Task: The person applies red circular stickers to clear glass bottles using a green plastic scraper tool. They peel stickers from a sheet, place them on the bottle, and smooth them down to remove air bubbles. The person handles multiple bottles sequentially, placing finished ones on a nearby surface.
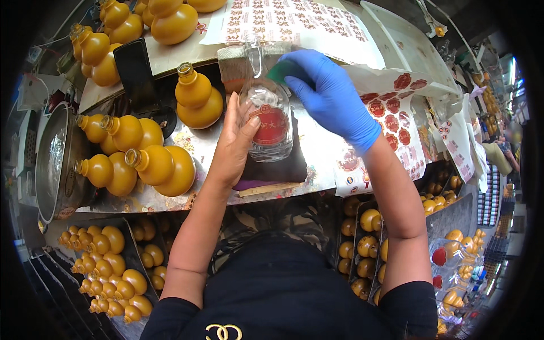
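Note:
A clear glass bottle (266, 149) with a red label (271, 126) on its front lies on a dark pad (283, 171), its neck (253, 55) pointing away from me. My bare left hand (231, 141) grips the bottle's left side, thumb against the label's edge and fingers partly hidden. My right hand (334, 93), in a blue glove, pinches a flat green piece (281, 70) by the bottle's right shoulder. I cannot make out its exact kind. Behind the neck is a pale padded block (232, 65).
Gourd-shaped yellow-brown bottles (198, 102) stand to the left, near a black phone (134, 71) and a round metal pan (56, 164). Sheets of red labels (396, 116) lie right, another printed sheet (294, 25) behind. More gourd bottles (107, 266) fill trays below the table.

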